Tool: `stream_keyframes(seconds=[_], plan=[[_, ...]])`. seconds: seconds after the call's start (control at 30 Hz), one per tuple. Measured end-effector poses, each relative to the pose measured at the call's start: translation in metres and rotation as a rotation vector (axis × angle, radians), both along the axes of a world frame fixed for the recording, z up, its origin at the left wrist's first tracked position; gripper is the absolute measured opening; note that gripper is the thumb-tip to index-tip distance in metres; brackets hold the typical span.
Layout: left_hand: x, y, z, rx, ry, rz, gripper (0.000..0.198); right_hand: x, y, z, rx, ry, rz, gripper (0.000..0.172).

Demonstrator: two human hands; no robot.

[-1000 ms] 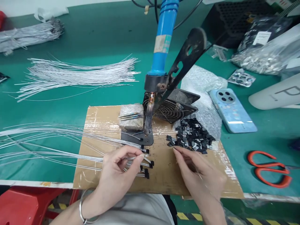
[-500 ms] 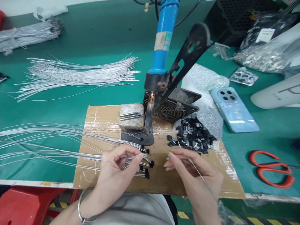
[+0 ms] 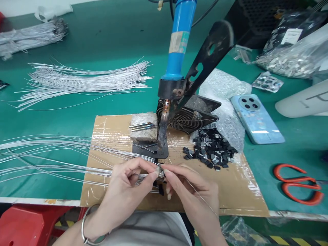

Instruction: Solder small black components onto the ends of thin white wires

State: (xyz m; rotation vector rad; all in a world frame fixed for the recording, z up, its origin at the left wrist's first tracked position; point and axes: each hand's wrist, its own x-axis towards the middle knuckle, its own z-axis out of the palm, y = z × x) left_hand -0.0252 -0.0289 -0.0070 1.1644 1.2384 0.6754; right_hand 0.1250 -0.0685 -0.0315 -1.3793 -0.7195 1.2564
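Note:
My left hand point(image 3: 130, 186) is closed in a pinch, thumb and forefinger on a small silvery metal piece point(image 3: 161, 172), partly hidden by the fingertips. The fingertips of my right hand point(image 3: 191, 189) meet the same piece from the other side. A thin silvery wire point(image 3: 197, 194), like solder, passes between the fingers of my right hand and along its back. Beneath my left hand lie white wires point(image 3: 99, 170) with black ends point(image 3: 161, 189), partly covered. Just beyond the hands, a blue-handled soldering iron point(image 3: 176, 65) points tip down in its black stand point(image 3: 208, 58).
A piece of cardboard point(image 3: 230, 198) lies under the work. Loose black pieces point(image 3: 215, 147) are heaped right of the iron, before a fan point(image 3: 184, 119). A phone point(image 3: 258, 119) and orange-handled scissors point(image 3: 298, 184) lie right; a wire bundle point(image 3: 89, 80) lies back left.
My right hand has moved left with the wire, and its fingertips now meet those of my left hand at the small metal piece. My left hand has barely moved.

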Motion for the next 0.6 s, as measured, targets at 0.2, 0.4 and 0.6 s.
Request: stream_keyframes(seconds=[0.2, 0.4, 0.6], plan=[[0.0008, 0.0021, -0.0007, 0.001, 0.029, -0.009, 0.013, -0.0011, 0.0004, 0.0014, -0.014, 0.027, 0.0, 0.012], [0.0044, 0.0038, 0.0012, 0.006, -0.017, 0.013, 0.013, -0.0007, 0.0009, 0.001, -0.012, 0.024, 0.006, 0.012], [0.0048, 0.0037, -0.0006, 0.012, -0.003, 0.016, 0.013, 0.0002, 0.0001, -0.0021, -0.004, -0.004, 0.022, 0.013]])
